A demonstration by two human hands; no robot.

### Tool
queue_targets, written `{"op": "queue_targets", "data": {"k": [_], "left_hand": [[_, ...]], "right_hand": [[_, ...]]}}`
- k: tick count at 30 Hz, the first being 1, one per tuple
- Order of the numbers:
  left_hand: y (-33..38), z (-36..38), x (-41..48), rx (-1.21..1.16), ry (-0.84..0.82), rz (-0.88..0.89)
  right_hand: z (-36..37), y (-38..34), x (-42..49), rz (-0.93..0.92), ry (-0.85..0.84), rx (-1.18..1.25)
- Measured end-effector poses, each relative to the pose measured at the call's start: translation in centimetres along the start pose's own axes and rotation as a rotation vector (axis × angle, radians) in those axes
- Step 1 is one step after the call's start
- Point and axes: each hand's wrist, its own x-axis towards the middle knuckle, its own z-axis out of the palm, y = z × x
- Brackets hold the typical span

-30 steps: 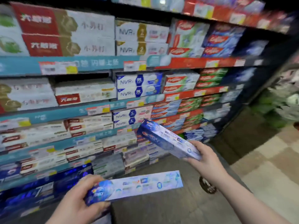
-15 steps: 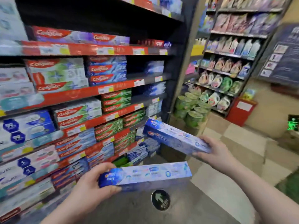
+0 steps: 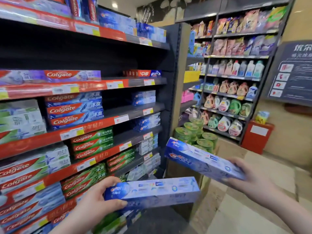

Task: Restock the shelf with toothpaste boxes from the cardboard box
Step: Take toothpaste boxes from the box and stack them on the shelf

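Note:
My left hand [image 3: 97, 198] grips the left end of a long light-blue toothpaste box [image 3: 157, 191], held level in front of the low shelves. My right hand [image 3: 248, 178] holds the right end of a darker blue Crest toothpaste box [image 3: 200, 159], which points up and left toward the shelf's right end. The toothpaste shelf [image 3: 143, 112] fills the left side, with red and green Colgate boxes on the left and small stacks of blue boxes [image 3: 143, 98] on its right part. The cardboard box is out of view.
The dark end post of the shelf unit [image 3: 175, 92] stands just left of the Crest box. Stacked green round tubs [image 3: 194, 134] sit on the floor beyond. A detergent shelf [image 3: 228, 102], a red bin [image 3: 257, 135] and a dark sign board [image 3: 293, 71] stand at the right.
My view has swung right along the shelf to its right end and the detergent aisle. Both hands keep their boxes, carried along with it.

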Motion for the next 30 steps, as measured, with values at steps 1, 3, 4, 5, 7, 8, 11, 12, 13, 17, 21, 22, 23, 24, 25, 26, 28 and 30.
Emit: {"op": "queue_targets", "data": {"k": [1,3,4,5,7,8,11,12,13,17,21,22,23,24,25,26,28,30], "left_hand": [[0.2,0.4,1.9,-0.011,0.003,-0.007],[0.4,1.2,6.0,-0.040,0.012,-0.024],[0.3,1.4,8.3,-0.045,0.014,-0.019],[0.3,1.5,10.6,-0.045,0.027,-0.017],[0.4,1.8,15.2,-0.040,0.052,-0.007],[0.6,1.9,17.4,-0.031,0.061,-0.005],[1.5,2.4,23.4,-0.056,0.088,0.022],[1.9,2.7,25.0,-0.049,0.099,0.032],[2.0,2.8,26.4,-0.051,0.123,0.029],[2.2,3.2,30.9,-0.021,0.196,0.046],[1.6,3.1,34.2,0.047,0.279,0.004],[1.5,3.2,35.0,0.043,0.316,-0.009],[1.5,3.3,35.7,0.023,0.356,-0.017],[1.6,3.5,36.4,0.010,0.396,-0.038],[1.7,3.8,37.1,0.003,0.428,-0.055],[2.0,4.0,37.8,0.004,0.455,-0.084],[2.5,4.5,39.0,0.002,0.505,-0.111],[3.1,5.2,40.1,0.023,0.575,-0.149]], "right_hand": [[-0.2,0.9,1.6,-0.004,0.003,-0.035],[-0.7,2.7,5.1,0.013,0.018,-0.068],[-0.9,3.6,7.1,0.018,0.029,-0.091],[-1.0,4.5,9.2,0.020,0.044,-0.117],[-1.4,6.0,13.4,0.020,0.058,-0.124],[-1.6,6.6,15.5,0.013,0.064,-0.131],[-1.8,8.2,21.8,-0.027,0.088,-0.156],[-1.8,8.6,23.9,-0.046,0.094,-0.160],[-1.7,9.0,25.9,-0.074,0.099,-0.166],[-0.4,10.0,34.8,-0.184,0.064,-0.205],[2.3,11.0,45.4,-0.320,-0.037,-0.188],[3.0,11.1,48.0,-0.357,-0.062,-0.179],[3.8,11.2,50.6,-0.393,-0.088,-0.162],[4.6,11.2,53.2,-0.426,-0.117,-0.144],[5.5,11.1,55.8,-0.451,-0.143,-0.135],[6.3,11.0,58.2,-0.470,-0.167,-0.137],[8.0,10.9,62.9,-0.511,-0.213,-0.148],[9.6,10.7,66.8,-0.548,-0.276,-0.125]]}}
